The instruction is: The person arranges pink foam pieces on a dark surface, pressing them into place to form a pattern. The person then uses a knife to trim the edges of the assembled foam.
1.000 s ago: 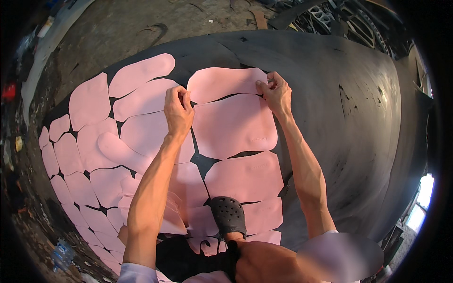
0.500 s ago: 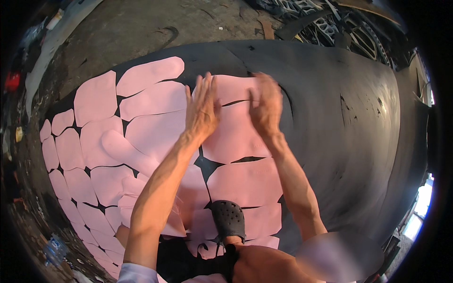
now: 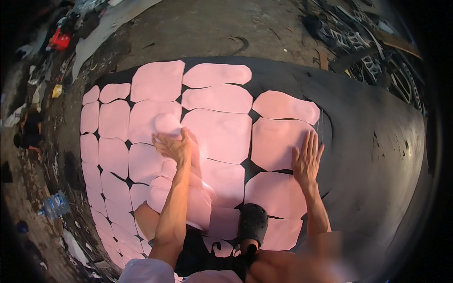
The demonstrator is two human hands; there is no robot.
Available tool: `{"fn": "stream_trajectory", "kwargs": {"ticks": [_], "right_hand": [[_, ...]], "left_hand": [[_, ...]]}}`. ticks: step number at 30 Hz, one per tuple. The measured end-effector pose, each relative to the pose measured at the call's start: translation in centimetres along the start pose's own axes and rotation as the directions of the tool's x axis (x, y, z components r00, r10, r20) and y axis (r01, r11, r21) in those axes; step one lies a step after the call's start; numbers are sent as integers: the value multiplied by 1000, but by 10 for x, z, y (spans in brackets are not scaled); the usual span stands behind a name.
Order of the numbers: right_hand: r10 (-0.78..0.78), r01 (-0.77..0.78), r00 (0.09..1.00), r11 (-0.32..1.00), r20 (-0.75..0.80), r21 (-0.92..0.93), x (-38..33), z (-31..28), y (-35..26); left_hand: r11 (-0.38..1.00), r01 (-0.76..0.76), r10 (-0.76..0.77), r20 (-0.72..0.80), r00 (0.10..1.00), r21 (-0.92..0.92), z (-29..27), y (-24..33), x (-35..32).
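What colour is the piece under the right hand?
The piece is pink, clearest in head view.

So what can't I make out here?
Head view: whether the left hand grips the loose, rounded pink sheet; the hand hides it.
Head view: palm of the right hand; its back hides it.
Head view: what lies behind the blurred grey patch, lower right.
Head view: markings on the bluish plastic bottle, too small.
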State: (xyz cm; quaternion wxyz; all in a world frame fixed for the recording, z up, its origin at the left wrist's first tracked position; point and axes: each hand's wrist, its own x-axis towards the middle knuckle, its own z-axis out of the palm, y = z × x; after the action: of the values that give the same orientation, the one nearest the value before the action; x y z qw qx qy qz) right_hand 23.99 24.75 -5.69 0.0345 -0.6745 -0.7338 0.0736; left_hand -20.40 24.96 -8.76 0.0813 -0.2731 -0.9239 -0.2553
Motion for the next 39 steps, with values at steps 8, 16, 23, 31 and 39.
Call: {"fn": "stream_trajectory", "kwargs": {"ticks": [8, 16, 23, 31, 39], "right_hand": [[-21, 16, 1000, 897, 6, 441, -31, -65, -48], [-438, -24, 841, 557, 318, 830, 43, -150, -43], [28, -251, 960, 523, 278, 814, 45, -109, 12], [185, -212, 973, 459, 140, 863, 167, -81, 35], [208, -155, 978, 728, 1, 667, 237, -41, 66]], "left_hand": [[641, 278, -11, 354, 935, -715, -21, 31, -1], [564, 35, 826, 564, 5, -825, -129, 141, -76], [695, 630, 413, 910, 44, -346, -62, 122, -73], [721, 383, 324, 769, 551, -578, 45, 241, -41], [785, 265, 307, 723, 619, -560, 90, 284, -36]]}}
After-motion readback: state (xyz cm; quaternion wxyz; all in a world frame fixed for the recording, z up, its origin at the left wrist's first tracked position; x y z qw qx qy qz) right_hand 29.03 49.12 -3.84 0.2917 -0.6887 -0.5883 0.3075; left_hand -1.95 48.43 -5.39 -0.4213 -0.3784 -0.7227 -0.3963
